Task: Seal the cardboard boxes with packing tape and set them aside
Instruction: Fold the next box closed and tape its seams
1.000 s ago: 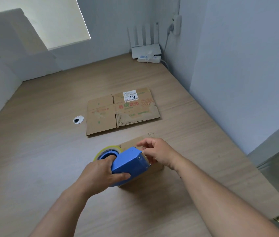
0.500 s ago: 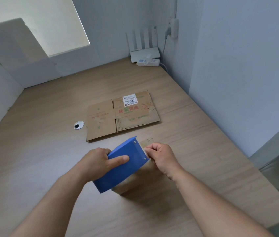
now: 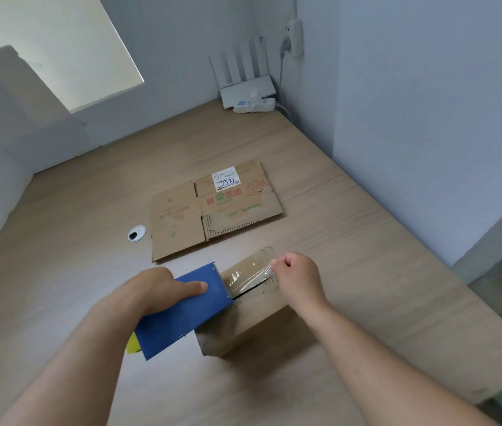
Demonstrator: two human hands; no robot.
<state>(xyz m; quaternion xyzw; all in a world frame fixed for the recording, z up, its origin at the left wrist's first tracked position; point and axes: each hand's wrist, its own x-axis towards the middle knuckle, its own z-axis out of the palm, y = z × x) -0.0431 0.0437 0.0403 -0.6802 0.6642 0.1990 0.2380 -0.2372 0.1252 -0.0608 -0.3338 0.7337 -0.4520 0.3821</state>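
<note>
Router [image 3: 248, 87]: white, antennas upright, far corner of the counter [image 3: 59, 256].
Power strip [image 3: 254, 105]: white, just before it.
Grommet [image 3: 136, 233]: round, set in the counter.

- Tape dispenser [image 3: 188, 309] is showing solid blue, with a yellow roll edge [image 3: 132, 346] at its near end.
- Tape strip [image 3: 251, 276] is appearing clear and glossy.
- Box [image 3: 255, 329] is showing plain brown.
- Flattened cardboard [image 3: 179, 229] is carrying red and green print and a white label [image 3: 226, 182].
- Tabletop [image 3: 59, 272] is showing pale wood grain.

An office desk [image 3: 74, 210] (cable grommet [image 3: 136, 233], router [image 3: 248, 90] behind).
</note>
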